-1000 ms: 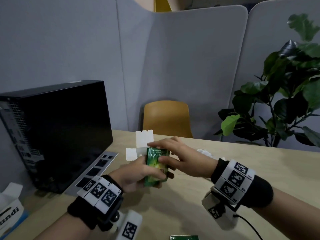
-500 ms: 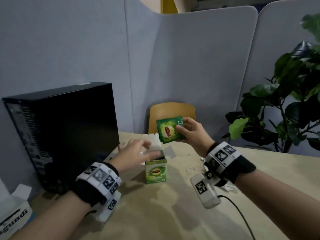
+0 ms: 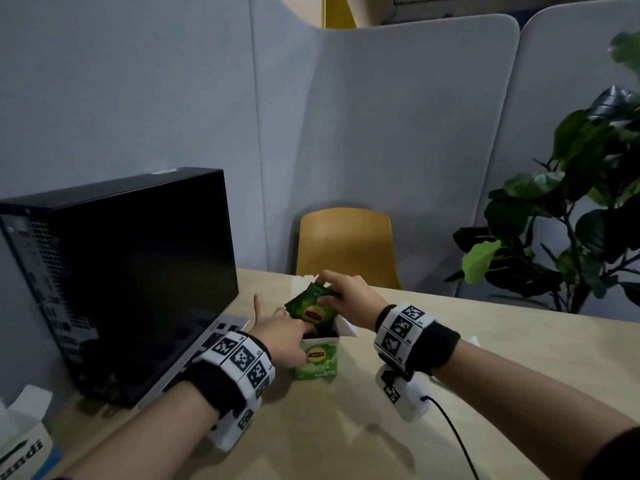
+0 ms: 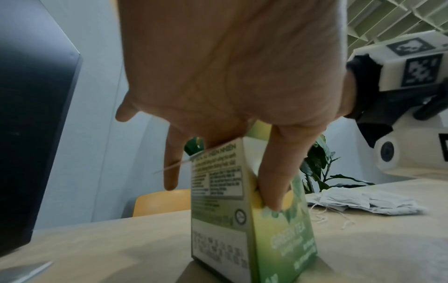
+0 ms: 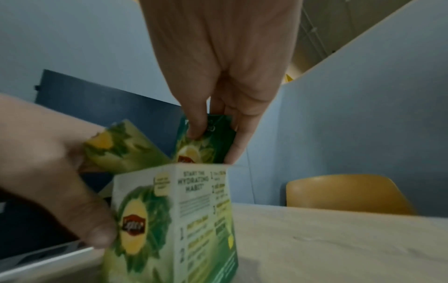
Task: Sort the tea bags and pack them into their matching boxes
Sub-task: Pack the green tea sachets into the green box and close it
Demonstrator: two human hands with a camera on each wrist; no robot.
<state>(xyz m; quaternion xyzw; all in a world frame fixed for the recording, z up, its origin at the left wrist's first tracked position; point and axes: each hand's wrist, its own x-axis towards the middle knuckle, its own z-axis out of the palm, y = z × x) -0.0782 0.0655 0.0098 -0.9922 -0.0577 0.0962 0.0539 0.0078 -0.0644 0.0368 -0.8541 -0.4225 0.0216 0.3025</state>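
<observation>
Tea box [image 3: 318,358], green and standing upright on the pale table [image 3: 519,341], is sitting at the lower centre of the head view with its top flaps standing open. The left hand [image 3: 282,336] is gripping it from the left side: in the left wrist view the thumb [image 4: 276,183] is pressing on the green front face while the other fingers are reaching over the top edge, one finger hanging straight down behind the box. The right hand [image 3: 349,294] is pinching a dark green tea sachet [image 3: 311,308] by its upper part, thumb and fingers clamped together on it, and is holding it tilted right at the box mouth; in the right wrist view the sachet's lower edge is dipping just behind the box rim, and how far inside it is cannot be told. A loose heap of pale tea bags with strings [image 4: 363,203] is lying on the table at the right of the left wrist view, apart from the box. A black computer case [image 3: 121,278] is filling the left of the head view, a yellow chair [image 3: 346,247] is standing beyond the table at the centre, and a leafy plant [image 3: 571,220] is occupying the right edge
</observation>
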